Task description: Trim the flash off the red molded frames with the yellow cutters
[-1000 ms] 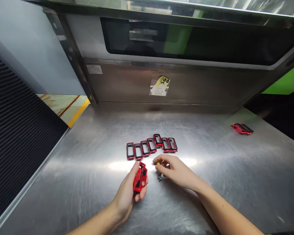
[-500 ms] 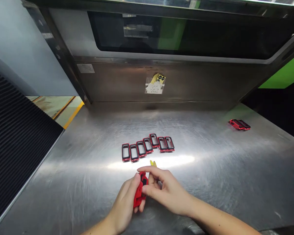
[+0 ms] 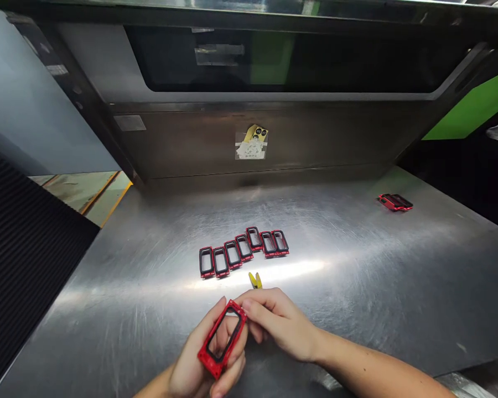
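Observation:
My left hand (image 3: 191,359) is closed round a red rectangular frame (image 3: 203,356) with a black inner lining, its open face tilted up towards me. Thumb and fingers of my right hand (image 3: 280,323) pinch together at the frame's upper right corner. Just beyond the right hand, two yellow tips (image 3: 255,280) of a tool stick out; its rest is hidden, and I cannot tell whether the hand holds it. Several similar red frames with black rims (image 3: 232,254) lie in an uneven row on the metal table beyond my hands.
More red and black frames (image 3: 395,202) lie at the table's far right. A metal panel (image 3: 182,143) rises at the back, with a clear bag of yellow and white labels (image 3: 252,142) on it. A black ribbed surface (image 3: 20,249) borders the metal table (image 3: 357,287) on the left.
The red frame in my left hand has turned from edge-on to open face up. My right thumb and fingers have shifted to its upper corner. The whole view has swung slightly.

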Available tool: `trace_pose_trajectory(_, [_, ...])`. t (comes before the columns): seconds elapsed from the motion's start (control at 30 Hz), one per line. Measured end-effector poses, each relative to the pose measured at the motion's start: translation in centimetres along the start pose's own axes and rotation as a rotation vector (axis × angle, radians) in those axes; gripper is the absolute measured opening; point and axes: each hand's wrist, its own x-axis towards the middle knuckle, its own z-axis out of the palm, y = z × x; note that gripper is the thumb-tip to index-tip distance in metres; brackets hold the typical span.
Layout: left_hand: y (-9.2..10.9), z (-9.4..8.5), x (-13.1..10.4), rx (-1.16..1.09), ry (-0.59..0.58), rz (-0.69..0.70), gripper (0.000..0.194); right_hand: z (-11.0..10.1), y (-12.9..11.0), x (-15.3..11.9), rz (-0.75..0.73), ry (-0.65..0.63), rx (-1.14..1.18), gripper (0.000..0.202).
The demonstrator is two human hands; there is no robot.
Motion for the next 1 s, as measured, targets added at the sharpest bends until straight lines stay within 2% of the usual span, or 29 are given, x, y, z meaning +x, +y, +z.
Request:
trace_pose_trajectory(0.5, [0.14,0.06,0.29,-0.03,0.006,-0.008,0.053,-0.03,-0.03,0.06,0.056,0.038,-0.06,0.058])
trace_pose_trajectory(0.73, [0.09,-0.11,0.36,-0.081,-0.055,0.001,0.051,-0.07,-0.01,0.05,0.062,0.039,-0.064,0.058])
trace_pose_trajectory(1.0, [0.12,0.07,0.26,-0.024,0.024,-0.002,0.054,-0.06,-0.09,0.06,0.053,0.044,-0.083,0.057])
